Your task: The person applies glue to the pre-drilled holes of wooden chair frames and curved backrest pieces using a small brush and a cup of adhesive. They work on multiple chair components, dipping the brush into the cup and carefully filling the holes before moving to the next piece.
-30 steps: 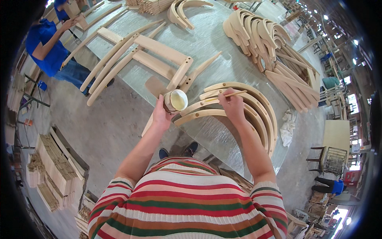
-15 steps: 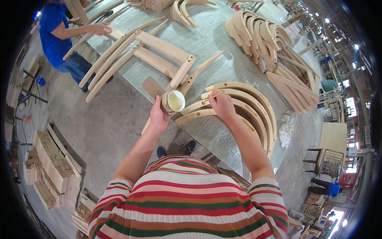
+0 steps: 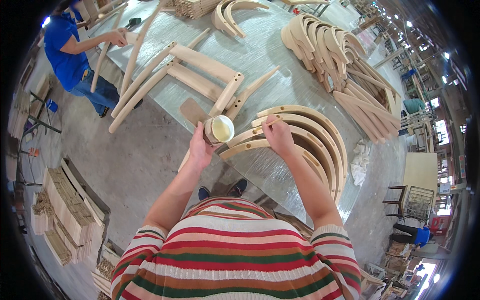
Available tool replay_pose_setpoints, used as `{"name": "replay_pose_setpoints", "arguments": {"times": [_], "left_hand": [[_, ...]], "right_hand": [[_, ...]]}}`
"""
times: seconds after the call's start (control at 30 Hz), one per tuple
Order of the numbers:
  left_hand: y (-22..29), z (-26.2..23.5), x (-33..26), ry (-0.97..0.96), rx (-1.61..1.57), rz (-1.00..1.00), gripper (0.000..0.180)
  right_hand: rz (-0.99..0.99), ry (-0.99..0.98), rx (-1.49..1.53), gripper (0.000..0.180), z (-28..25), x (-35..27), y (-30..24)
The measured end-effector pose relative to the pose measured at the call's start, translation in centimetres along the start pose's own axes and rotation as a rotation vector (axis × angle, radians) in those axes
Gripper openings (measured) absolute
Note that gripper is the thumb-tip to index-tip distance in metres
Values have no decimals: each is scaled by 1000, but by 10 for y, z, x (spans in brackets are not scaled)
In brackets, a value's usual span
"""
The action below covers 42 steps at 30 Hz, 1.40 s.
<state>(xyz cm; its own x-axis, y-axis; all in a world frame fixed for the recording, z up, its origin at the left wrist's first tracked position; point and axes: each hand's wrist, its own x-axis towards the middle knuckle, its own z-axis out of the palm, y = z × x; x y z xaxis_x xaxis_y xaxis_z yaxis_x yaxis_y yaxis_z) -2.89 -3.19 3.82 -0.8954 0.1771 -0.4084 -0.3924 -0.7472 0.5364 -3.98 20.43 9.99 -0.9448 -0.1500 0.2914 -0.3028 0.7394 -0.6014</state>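
Workshop surface [image 3: 260,55] carries curved wooden chair parts [image 3: 305,135]; left hand [image 3: 199,150] grips a glue cup [image 3: 219,130], right hand [image 3: 278,137] at three o'clock pinches a thin stick [image 3: 272,122]

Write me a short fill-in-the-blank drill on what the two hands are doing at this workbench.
1. The left hand holds a small ____ of pale yellowish liquid.
2. The right hand holds a thin stick against the ____ wooden pieces.
3. A crumpled ____ rag lies to the right of the wooden pieces.

Missing words: cup; curved; white
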Motion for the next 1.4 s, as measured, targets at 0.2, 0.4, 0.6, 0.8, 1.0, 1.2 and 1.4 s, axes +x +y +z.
{"name": "replay_pose_setpoints", "arguments": {"times": [0.2,0.4,0.6,0.8,1.0,1.2,1.4], "left_hand": [[0,3,-3,-9,23,-18,43],[-2,4,-5,20,49,-25,44],[-6,11,-6,-4,67,-41,42],[-6,31,-16,-103,69,-35,42],[2,26,-24,-125,-10,-20,42],[4,20,-26,-127,-27,-21,42],[-2,23,-24,-189,33,-21,42]], "right_hand": [[-98,20,-1,20,0,-2,3],[-3,-30,10,19,-10,-5,2],[112,104,444,19,-23,-4,-38],[187,97,538,13,-13,-13,-37],[423,212,1153,9,-8,-26,-31],[668,168,1614,4,12,-48,-18],[829,224,1683,14,44,-67,-10]]}}
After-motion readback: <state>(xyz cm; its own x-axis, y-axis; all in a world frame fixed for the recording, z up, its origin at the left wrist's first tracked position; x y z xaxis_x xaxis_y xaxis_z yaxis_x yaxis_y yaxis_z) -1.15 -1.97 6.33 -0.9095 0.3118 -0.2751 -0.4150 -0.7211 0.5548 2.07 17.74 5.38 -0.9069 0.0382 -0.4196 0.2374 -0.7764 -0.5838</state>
